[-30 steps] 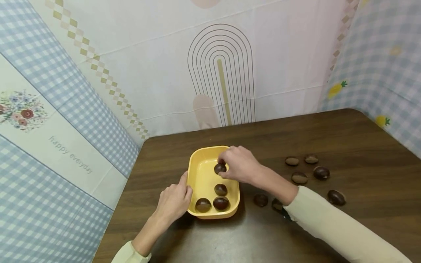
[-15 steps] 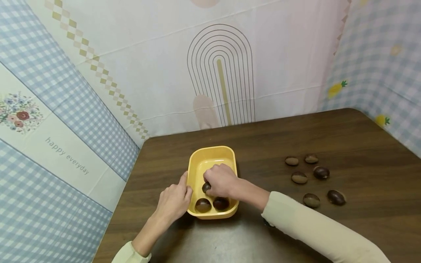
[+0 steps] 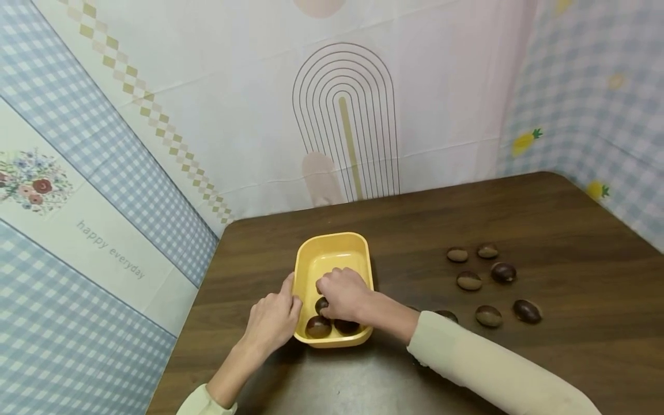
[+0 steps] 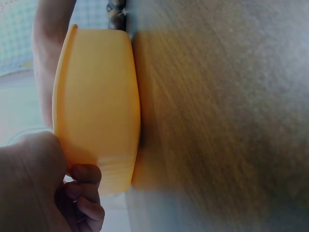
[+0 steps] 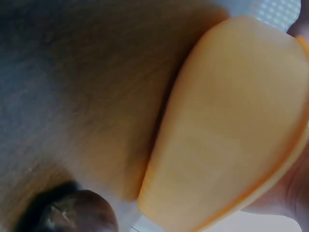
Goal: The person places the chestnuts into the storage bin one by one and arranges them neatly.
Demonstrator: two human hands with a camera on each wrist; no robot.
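My left hand (image 3: 272, 316) grips the left side of a yellow rectangular container (image 3: 332, 246), thumb near the rim, fingers bent against the outer wall. In the left wrist view the container wall (image 4: 99, 101) fills much of the left half. Reaching down into the container, my right hand (image 3: 344, 295) pinches a dark brown chestnut (image 3: 321, 305) low near the bottom. Two more chestnuts lie at the near end: a left one (image 3: 319, 327) and a right one (image 3: 346, 327), the latter partly covered by the hand. The hand hides part of the container floor.
Several chestnuts (image 3: 469, 280) lie scattered on the dark wooden table (image 3: 404, 230), right of the container. One chestnut (image 3: 447, 315) peeks out behind the right forearm. A patterned cloth (image 3: 441, 86) hangs along the table's back edge.
My right hand has moved from the container's right side down and left toward its near end, carrying the chestnut lower. The left hand keeps its grip; the container stays put.
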